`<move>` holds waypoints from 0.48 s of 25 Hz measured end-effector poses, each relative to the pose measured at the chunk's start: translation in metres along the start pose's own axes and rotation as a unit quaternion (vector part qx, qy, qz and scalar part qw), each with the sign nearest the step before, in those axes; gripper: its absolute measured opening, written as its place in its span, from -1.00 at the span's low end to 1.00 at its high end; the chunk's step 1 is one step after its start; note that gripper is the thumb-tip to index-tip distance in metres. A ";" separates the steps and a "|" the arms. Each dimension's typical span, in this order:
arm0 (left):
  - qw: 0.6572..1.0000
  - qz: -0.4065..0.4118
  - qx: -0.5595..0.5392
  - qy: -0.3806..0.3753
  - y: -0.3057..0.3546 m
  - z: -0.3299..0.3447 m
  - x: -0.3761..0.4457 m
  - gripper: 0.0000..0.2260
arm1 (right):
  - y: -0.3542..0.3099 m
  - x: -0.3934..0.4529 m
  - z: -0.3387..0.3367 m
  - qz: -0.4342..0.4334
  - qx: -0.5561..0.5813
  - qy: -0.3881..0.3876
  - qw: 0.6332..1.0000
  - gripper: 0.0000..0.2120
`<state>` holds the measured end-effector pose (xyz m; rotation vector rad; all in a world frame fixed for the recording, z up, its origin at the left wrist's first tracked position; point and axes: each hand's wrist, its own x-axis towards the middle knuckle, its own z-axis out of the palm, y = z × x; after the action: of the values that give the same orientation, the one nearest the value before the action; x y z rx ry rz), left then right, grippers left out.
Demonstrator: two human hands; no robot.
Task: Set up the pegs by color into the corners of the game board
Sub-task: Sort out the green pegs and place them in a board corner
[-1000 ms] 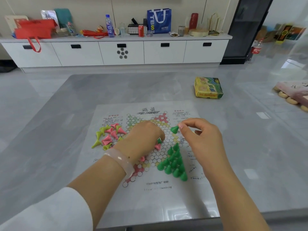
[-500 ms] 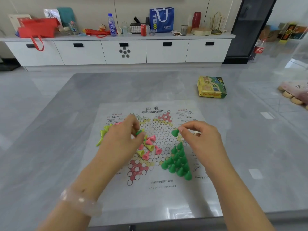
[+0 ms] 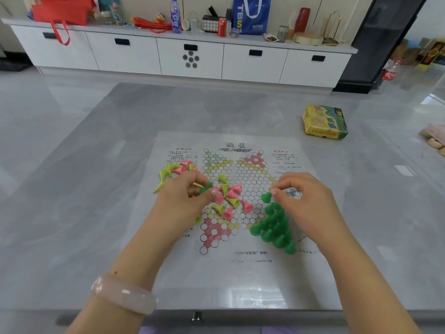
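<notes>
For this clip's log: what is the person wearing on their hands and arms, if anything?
Both forearms are bare in this frame, with no sleeve showing. The left wrist carries a smooth, translucent pale pink bangle, thick and rounded. The left hand and right hand wear no gloves, and no rings or watch are visible.

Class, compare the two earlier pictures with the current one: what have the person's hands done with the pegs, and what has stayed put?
The left hand left the middle of the game board, went to the loose pile on its left and now pinches a green peg. The scattered pink and yellow pegs it covered now show. The right hand keeps its green peg over the standing green triangle, which is unchanged.
</notes>
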<state>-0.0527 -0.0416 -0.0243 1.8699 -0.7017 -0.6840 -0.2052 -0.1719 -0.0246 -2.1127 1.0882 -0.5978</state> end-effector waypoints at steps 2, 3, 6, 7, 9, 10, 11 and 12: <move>1.000 0.018 0.003 0.000 0.000 -0.001 0.000 -0.93 | 0.000 -0.001 0.002 -0.009 -0.038 -0.023 0.999 -0.94; 1.000 0.025 0.007 0.002 0.000 -0.002 0.000 -0.91 | 0.000 -0.001 0.004 -0.011 -0.055 -0.035 0.998 -0.94; 0.999 0.031 0.025 0.016 0.000 -0.003 0.002 -0.92 | 0.003 -0.002 0.006 -0.007 -0.098 -0.060 0.993 -0.94; 0.999 0.028 0.025 0.018 0.001 -0.003 0.002 -0.94 | 0.004 -0.002 0.007 -0.006 -0.110 -0.062 0.992 -0.95; 0.999 0.020 0.021 0.016 0.002 -0.002 0.001 -0.96 | 0.005 -0.001 0.008 -0.004 -0.126 -0.061 0.990 -0.96; 0.999 0.018 0.023 0.015 0.002 -0.002 0.001 -0.94 | 0.006 -0.001 0.009 -0.004 -0.132 -0.061 0.989 -0.96; 0.999 0.018 0.026 0.014 0.002 -0.001 0.001 -0.92 | 0.006 -0.001 0.010 -0.004 -0.136 -0.061 0.989 -0.96; 0.999 0.019 0.029 0.014 0.001 -0.001 0.001 -0.89 | 0.007 -0.001 0.011 -0.003 -0.141 -0.060 0.988 -0.96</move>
<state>-0.0513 -0.0422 -0.0227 1.9111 -0.7444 -0.6187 -0.2020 -0.1705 -0.0366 -2.3609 1.1521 -0.3276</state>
